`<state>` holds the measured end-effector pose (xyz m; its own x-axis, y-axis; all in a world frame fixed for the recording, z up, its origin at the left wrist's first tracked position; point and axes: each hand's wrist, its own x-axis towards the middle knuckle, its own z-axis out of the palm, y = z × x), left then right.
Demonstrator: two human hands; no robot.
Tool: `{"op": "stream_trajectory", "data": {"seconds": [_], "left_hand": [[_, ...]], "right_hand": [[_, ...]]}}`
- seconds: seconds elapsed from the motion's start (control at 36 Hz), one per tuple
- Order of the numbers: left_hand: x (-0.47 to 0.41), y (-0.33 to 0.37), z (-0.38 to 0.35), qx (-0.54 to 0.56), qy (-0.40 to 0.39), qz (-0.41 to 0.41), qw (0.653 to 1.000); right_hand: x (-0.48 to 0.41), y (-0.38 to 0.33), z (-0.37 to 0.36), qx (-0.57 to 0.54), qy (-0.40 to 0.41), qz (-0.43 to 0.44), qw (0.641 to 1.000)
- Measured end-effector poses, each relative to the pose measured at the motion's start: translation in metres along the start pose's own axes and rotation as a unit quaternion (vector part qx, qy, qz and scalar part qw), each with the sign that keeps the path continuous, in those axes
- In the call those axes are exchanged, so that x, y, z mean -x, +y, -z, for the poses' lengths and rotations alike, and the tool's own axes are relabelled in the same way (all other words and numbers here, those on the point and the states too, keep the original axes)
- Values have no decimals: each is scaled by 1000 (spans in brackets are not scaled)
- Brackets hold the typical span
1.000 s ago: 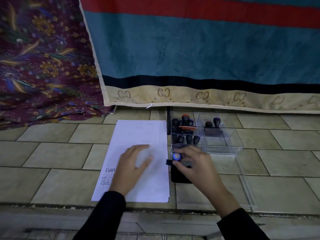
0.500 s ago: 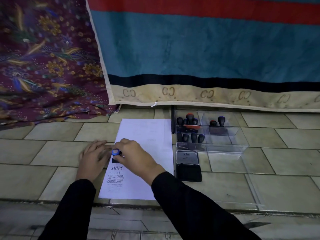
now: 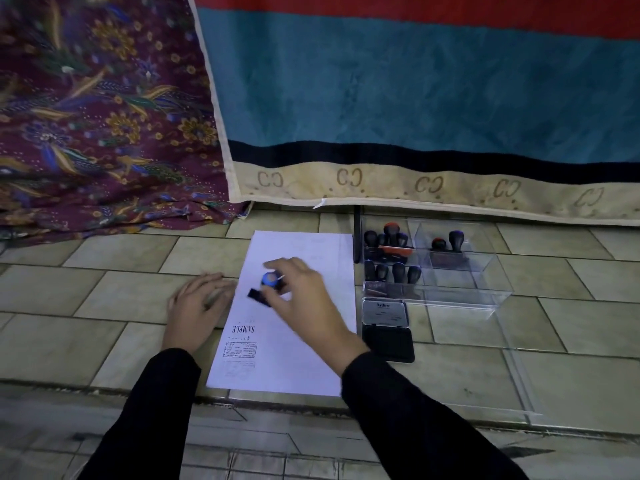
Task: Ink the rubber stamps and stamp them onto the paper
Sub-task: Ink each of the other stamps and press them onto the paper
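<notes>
Head view: I'm looking down at a tiled floor [image 3: 485,341] of pale rectangular tiles, with a step edge close to me. Behind it hang a striped cloth [image 3: 415,81] (red, teal, black, then a beige hem) and a maroon floral cloth [image 3: 104,116].

A white paper [image 3: 304,358] lies flat, with "SAMPLE" and a boxed print near its left edge. Just to its right sits a black ink pad [image 3: 388,341] with the lid open. Behind that is a clear plastic box [image 3: 460,289] holding dark knob-handled stamps [image 3: 391,271].

The right hand [image 3: 304,299] is over mid-paper, its fingers [image 3: 277,265] curled round a stamp [image 3: 269,279] with a blue-capped knob and a flat black base. The image is blurred, so I can't tell if the base touches the sheet. The left hand [image 3: 197,306] lies flat with fingers straight on the tile, just beside the paper's left edge.

Half a second ago the stamp was lower, right above "SAMPLE"; now it's further up the sheet. The left hand has barely shifted.
</notes>
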<state>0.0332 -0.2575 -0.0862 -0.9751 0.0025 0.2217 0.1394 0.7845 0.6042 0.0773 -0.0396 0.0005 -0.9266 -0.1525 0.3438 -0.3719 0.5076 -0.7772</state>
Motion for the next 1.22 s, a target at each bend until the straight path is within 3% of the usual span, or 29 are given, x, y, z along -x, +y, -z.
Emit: {"op": "stream_trajectory", "data": {"seconds": [0.08,0.14,0.19,0.28,0.44,0.67,1.22], "left_hand": [[-1,4,4,185,10,55,981],[1,12,6,205,10,62,977],[5,27,2,196,6,38,980],[19,68,-14,159,-23,-66,985],[53,140,-62,26,-154,-229,961],[56,152,-88,-2,-179,-243,953],[56,156,-88,12,-145,-243,959]], "right_hand": [[14,14,32,-24,62,-12,998],[28,24,53,-22,86,-25,996],[44,35,70,-2,98,-33,995],[67,48,90,43,115,-36,992],[104,59,99,74,106,-25,991],[116,64,102,150,99,10,984],[119,64,105,156,70,24,985]]}}
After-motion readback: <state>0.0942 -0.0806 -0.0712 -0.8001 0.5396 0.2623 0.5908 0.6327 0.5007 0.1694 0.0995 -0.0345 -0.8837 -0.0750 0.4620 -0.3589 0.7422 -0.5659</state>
